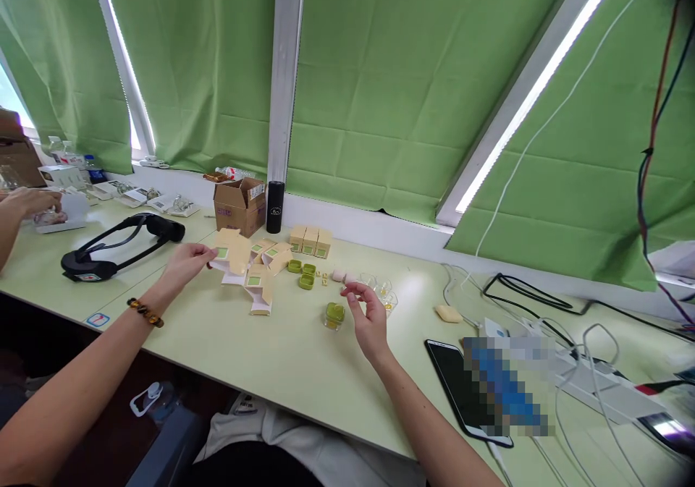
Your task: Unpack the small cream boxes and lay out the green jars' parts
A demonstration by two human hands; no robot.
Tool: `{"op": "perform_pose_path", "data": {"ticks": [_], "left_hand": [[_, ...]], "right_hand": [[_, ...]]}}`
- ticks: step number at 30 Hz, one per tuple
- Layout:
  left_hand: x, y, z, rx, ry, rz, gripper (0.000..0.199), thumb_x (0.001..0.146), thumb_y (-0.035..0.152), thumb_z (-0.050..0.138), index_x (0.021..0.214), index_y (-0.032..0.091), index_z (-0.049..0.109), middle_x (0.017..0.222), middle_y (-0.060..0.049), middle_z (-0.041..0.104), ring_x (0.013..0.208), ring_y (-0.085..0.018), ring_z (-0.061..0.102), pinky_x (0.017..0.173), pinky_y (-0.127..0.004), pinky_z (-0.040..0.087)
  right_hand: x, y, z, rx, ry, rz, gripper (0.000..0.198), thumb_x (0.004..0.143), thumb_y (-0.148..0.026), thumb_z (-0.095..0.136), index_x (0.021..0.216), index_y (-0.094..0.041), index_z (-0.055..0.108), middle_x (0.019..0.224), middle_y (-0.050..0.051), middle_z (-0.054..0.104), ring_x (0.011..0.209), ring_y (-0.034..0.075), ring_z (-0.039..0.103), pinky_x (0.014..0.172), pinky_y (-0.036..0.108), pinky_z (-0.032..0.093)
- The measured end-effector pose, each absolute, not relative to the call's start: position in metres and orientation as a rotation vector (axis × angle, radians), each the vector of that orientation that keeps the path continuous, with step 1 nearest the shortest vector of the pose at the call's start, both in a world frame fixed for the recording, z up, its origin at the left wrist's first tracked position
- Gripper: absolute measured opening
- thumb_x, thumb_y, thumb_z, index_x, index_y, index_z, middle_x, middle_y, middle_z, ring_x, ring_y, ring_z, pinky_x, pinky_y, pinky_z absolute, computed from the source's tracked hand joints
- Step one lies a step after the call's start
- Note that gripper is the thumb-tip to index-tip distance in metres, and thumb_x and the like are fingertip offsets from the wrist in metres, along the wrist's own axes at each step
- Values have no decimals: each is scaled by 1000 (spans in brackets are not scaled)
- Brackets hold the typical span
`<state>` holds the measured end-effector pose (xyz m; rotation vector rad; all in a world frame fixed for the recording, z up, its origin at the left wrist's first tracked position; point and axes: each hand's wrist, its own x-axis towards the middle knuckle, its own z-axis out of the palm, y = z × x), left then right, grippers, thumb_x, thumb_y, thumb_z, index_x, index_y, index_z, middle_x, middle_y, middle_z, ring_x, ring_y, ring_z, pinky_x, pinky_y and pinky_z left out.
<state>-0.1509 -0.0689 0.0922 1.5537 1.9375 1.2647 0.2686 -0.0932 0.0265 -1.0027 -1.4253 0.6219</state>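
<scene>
My left hand (192, 257) pinches the edge of an open beige carton box (232, 254) with a green square on its side, its flaps spread. Another opened carton (259, 288) stands just right of it, with more cartons (278, 254) behind. My right hand (370, 322) hovers beside a small glass jar with a green lid (334, 315), apart from it. Its fingers are curved with a gap between thumb and forefinger, holding nothing. Green lids (307, 282) lie beyond the jar. Clear glass cups (384, 286) and pale pink pieces (337, 275) are partly behind my right hand.
Three closed cartons (310, 242) stand by the wall near a black tumbler (275, 208) and a cardboard box (239, 208). A black headset (122, 248) lies left. Right are a phone (461, 386) and cables (535, 299). Another person's hand (32, 201) works far left.
</scene>
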Motion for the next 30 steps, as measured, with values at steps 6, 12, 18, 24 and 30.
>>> {"op": "perform_pose_path", "data": {"ticks": [6,12,18,24,30], "left_hand": [[-180,-68,47,1599,2065,877,47,71,64,64,56,19,64,55,-4,51,57,-19,45,56,-30,26],[-163,-61,29,1657,2045,666,51,77,68,57,66,19,68,66,-8,65,62,-24,56,58,-32,32],[-152,-64,56,1975,2232,444,52,93,61,42,82,22,75,87,-13,77,93,-38,70,82,-42,44],[-115,-37,82,2557,2073,693,56,99,44,42,146,18,57,145,-17,63,140,-38,48,116,-55,36],[-56,26,80,2783,1601,266,55,102,35,42,157,31,49,163,-12,44,151,-36,38,124,-57,28]], "right_hand": [[268,-91,21,-1019,-1455,608,30,99,-49,61,113,-24,70,108,8,74,108,27,66,101,47,48],[270,-89,19,-1037,-1493,581,29,99,-48,60,112,-24,70,106,8,74,108,27,66,102,47,47],[270,-89,20,-1044,-1483,580,29,98,-48,61,111,-24,70,106,9,74,108,27,65,102,47,46],[268,-90,20,-1035,-1493,569,27,99,-47,60,111,-25,70,108,8,73,108,26,64,102,47,47],[270,-91,19,-1036,-1507,551,26,99,-46,60,110,-25,71,107,8,72,109,27,64,102,48,48]]}}
